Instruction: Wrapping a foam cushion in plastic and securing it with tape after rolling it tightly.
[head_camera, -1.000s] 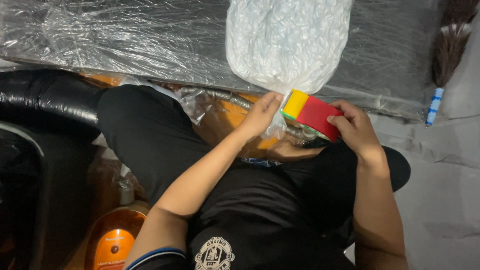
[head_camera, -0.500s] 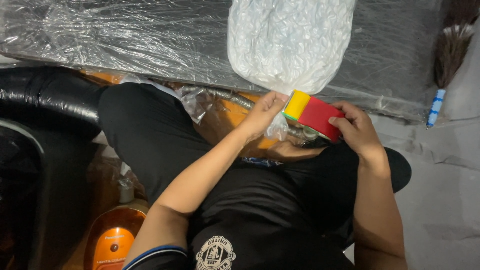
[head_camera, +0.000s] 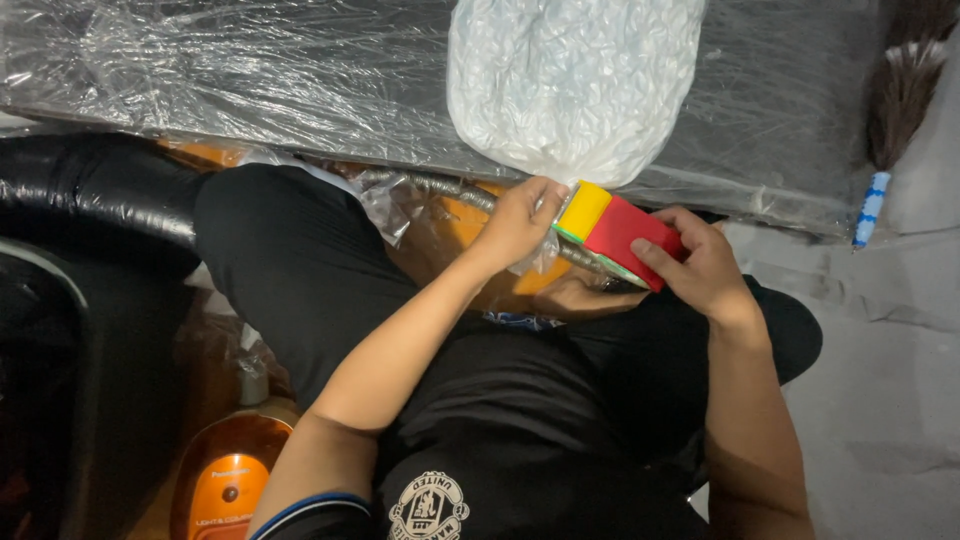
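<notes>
A big clear plastic bag (head_camera: 575, 85) full of small white pieces hangs down in front of me, its neck gathered just above my lap. My left hand (head_camera: 520, 220) pinches that gathered neck. My right hand (head_camera: 700, 270) holds a small red box with a yellow end (head_camera: 615, 232), its yellow end pressed against the bag's neck beside my left fingers. I sit cross-legged in black clothes, a bare foot (head_camera: 585, 298) showing under the box.
A long dark surface wrapped in clear plastic film (head_camera: 250, 75) runs across the top. A broom with a blue-and-white handle (head_camera: 885, 130) leans at the right. An orange appliance (head_camera: 225, 480) and a black ribbed hose (head_camera: 90, 190) lie at the left. Grey floor (head_camera: 880, 380) is on the right.
Both hands and the red box stay at the bag's neck; only a slight shift of the view and the bag.
</notes>
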